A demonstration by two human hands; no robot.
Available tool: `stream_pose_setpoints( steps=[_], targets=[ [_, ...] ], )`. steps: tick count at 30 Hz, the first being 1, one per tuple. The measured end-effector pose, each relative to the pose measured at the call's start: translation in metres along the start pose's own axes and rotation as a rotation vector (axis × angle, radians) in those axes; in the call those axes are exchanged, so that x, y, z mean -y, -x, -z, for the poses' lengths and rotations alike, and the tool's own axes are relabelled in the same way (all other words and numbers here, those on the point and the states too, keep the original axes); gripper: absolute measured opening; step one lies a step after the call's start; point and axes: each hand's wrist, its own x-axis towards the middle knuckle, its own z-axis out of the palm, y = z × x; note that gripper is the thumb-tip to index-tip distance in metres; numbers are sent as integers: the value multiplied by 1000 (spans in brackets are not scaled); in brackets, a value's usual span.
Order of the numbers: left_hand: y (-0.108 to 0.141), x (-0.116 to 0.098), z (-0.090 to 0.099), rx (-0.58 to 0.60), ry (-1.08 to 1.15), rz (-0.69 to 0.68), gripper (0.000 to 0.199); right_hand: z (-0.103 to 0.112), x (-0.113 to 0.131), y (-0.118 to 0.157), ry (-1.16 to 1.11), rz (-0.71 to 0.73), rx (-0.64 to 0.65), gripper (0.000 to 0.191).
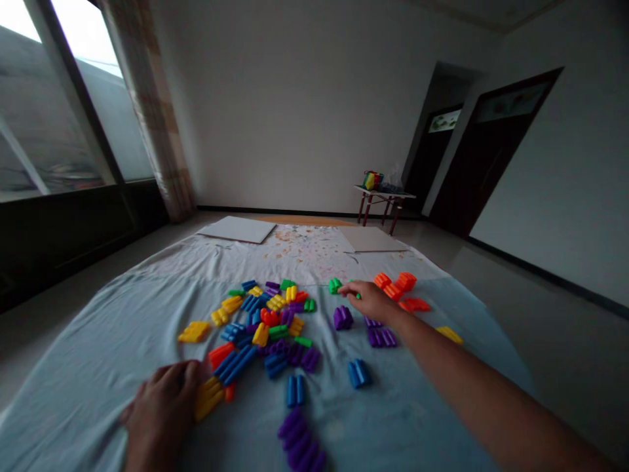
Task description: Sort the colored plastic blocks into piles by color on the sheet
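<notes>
My right hand point(364, 298) reaches over the right part of the cloth, its fingers bent around a green building block point(358, 296) that is mostly hidden. Just beyond the fingertips lies another green block point(335, 285). Purple blocks point(343, 318) rest below this hand, and orange blocks point(405, 282) lie to its right. At the lower left, my left hand point(164, 406) rests palm down on the cloth, its fingers loosely apart. It is beside a yellow block point(209, 396) and close to a red block point(221, 355); whether it touches them is unclear.
A mixed pile of blue, yellow, purple, green and red blocks point(278, 331) covers the middle. Nearer me are blue blocks point(360, 373) and a purple block point(301, 440). Two pale boards point(239, 229) point(372, 238) lie at the far edge. A small table point(386, 192) stands behind.
</notes>
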Motion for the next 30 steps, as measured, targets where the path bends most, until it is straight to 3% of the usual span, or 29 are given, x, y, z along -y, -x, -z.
stream_pose_setpoints(
  steps=[5,11,19,24,30],
  targets=[
    [12,-19,15,63,-14,52,53,-50,50,52,-129,230,113,28],
    [15,-23,16,38,14,40,54,-92,77,57,-50,297,147,29],
    [17,-21,19,54,33,33,55,-104,96,64,106,194,148,29],
    [15,-20,16,56,25,30,54,-102,95,66,113,240,242,25],
    [11,-15,14,71,23,10,57,-106,99,68,109,176,199,26]
  ],
)
